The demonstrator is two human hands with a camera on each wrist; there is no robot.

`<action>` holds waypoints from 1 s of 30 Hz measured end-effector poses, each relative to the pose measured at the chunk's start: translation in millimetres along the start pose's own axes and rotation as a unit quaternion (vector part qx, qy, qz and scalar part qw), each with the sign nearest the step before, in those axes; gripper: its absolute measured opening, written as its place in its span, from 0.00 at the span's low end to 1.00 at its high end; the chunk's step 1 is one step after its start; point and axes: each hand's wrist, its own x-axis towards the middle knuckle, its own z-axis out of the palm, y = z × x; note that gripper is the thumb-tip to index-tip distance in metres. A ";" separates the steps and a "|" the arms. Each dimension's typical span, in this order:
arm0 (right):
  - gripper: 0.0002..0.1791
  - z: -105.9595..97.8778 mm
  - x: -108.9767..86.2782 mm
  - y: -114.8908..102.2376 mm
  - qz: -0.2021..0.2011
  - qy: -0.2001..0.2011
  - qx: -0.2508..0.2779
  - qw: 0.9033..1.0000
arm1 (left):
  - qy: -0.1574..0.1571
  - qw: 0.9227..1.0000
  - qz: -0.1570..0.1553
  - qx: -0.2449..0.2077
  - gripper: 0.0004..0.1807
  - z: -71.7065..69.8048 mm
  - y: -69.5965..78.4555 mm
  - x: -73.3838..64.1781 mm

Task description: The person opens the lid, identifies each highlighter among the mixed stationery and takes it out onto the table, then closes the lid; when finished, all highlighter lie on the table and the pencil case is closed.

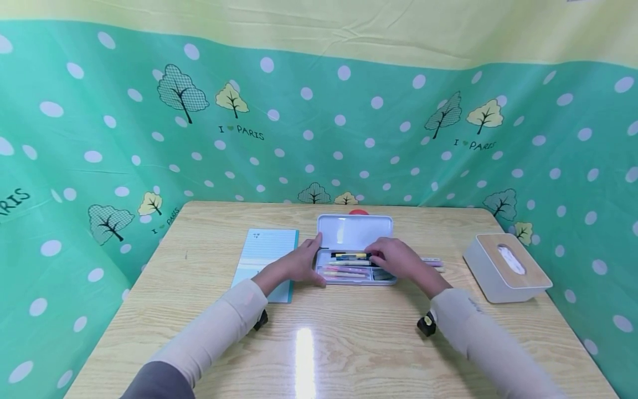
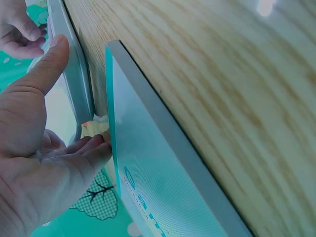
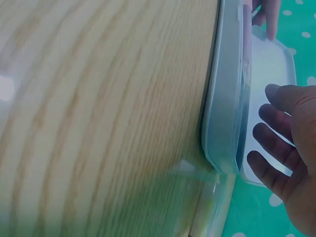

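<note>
A white pencil case [image 1: 356, 281] lies with its lid [image 1: 356, 231] raised. Inside are several pens [image 1: 351, 263] in the divided tray, with a dark item [image 1: 381, 274] in the small front-right compartment. My left hand [image 1: 302, 261] spans the case's left end, its thumb straight along the wall in the left wrist view and its fingers toward the hinge side. Over the right part of the case is my right hand [image 1: 397, 257], fingertips close above the pens. In the right wrist view those fingers are loosely bent with nothing between them.
A lined notebook [image 1: 266, 249] with a teal edge lies left of the case, partly under my left forearm. Light purple pens or markers [image 1: 432, 264] lie just right of the case. Farther right stands a tissue box [image 1: 508, 269]. A red object [image 1: 358, 211] shows behind the lid.
</note>
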 end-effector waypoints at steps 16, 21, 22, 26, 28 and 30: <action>0.13 7.8 2.9 -9.9 -0.058 -0.024 -0.068 0.996 | 0.002 1.000 -0.001 0.001 0.76 0.0 -0.8 1.0; 0.13 7.5 3.5 -11.0 -0.054 -0.030 -0.071 0.996 | 0.001 1.000 -0.001 -0.001 0.76 0.1 -0.5 0.3; 0.13 7.8 3.6 -11.2 -0.052 -0.031 -0.073 0.995 | 0.001 1.000 -0.001 -0.001 0.77 0.0 -0.3 -0.1; 0.13 8.3 4.1 -11.9 -0.047 -0.036 -0.075 0.995 | 0.001 1.000 -0.002 -0.004 0.76 -0.2 0.2 -1.1; 0.13 8.3 4.4 -12.1 -0.046 -0.038 -0.075 0.995 | 0.001 1.000 -0.002 -0.004 0.76 -0.3 0.4 -1.4; 0.12 8.1 5.1 -12.0 -0.045 -0.039 -0.074 0.996 | 0.001 1.000 -0.002 -0.003 0.76 -0.3 0.4 -1.4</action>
